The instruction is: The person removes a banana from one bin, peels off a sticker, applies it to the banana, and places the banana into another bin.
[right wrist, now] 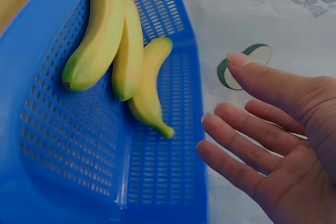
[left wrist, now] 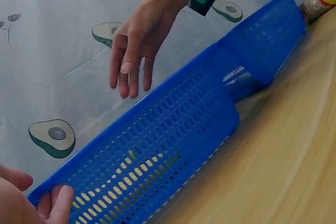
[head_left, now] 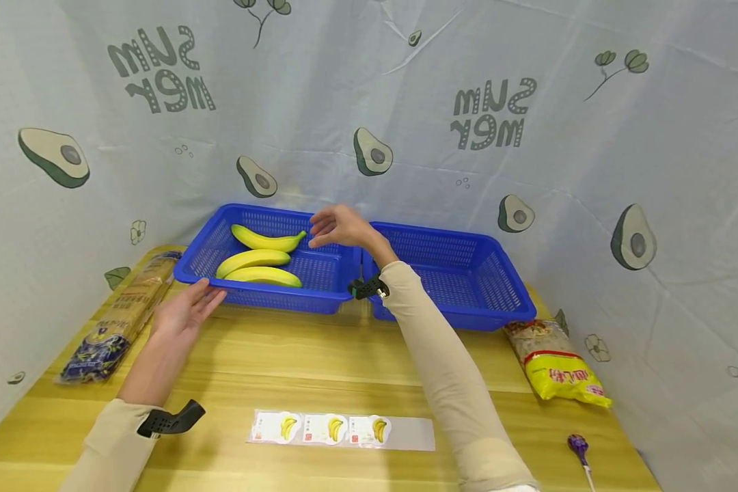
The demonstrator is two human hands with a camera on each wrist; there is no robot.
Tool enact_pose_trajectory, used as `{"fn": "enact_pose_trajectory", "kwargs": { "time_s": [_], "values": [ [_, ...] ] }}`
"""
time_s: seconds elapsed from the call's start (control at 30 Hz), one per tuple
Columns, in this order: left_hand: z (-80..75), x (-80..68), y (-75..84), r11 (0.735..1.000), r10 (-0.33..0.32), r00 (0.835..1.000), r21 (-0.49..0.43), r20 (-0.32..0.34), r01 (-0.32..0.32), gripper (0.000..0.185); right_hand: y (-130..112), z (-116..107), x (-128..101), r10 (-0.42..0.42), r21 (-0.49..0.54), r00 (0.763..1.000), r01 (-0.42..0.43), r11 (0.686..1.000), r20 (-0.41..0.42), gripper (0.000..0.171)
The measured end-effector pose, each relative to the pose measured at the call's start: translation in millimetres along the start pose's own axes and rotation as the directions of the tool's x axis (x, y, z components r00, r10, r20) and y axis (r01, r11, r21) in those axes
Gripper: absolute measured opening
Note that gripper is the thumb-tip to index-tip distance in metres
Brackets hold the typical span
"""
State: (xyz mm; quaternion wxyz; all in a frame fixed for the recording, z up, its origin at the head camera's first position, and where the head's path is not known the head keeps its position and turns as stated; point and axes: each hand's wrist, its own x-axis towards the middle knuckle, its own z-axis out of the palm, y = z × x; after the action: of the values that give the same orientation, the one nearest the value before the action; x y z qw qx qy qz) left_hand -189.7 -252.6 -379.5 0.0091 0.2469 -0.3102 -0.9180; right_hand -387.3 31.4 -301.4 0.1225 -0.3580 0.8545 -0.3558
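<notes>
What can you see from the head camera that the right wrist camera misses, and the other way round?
Only the head view shows the left hand resting at the front rim of the left blue basket, the second blue basket, the sticker strip, the lollipop and the packets on the wooden table. Only the right wrist view shows the palm and straight, spread fingers of the right hand close up. Both show three bananas lying in the left blue basket, with the right hand above it holding nothing.

Three bananas (head_left: 260,257) in left basket (head_left: 320,301); right basket (head_left: 467,311) beside it.
</notes>
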Motion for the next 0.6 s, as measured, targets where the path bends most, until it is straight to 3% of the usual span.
{"fn": "enact_pose_trajectory", "kwargs": {
  "time_s": [0.37, 0.6],
  "values": [
    [0.1, 9.6, 16.2, 0.995, 0.029, 0.988, -0.085, -0.151, -0.042, 0.072, 7.9, 20.0, 24.9, -0.026, 0.074, 0.997, 0.020, 0.997, 0.073, 0.048],
    [-1.2, 15.3, 16.8, 0.992, 0.065, 0.979, -0.091, -0.193, -0.084, 0.066, 17.5, 32.4, 41.4, -0.026, 0.126, 0.995, 0.014, 0.992, 0.094, 0.044]
  ]
}}
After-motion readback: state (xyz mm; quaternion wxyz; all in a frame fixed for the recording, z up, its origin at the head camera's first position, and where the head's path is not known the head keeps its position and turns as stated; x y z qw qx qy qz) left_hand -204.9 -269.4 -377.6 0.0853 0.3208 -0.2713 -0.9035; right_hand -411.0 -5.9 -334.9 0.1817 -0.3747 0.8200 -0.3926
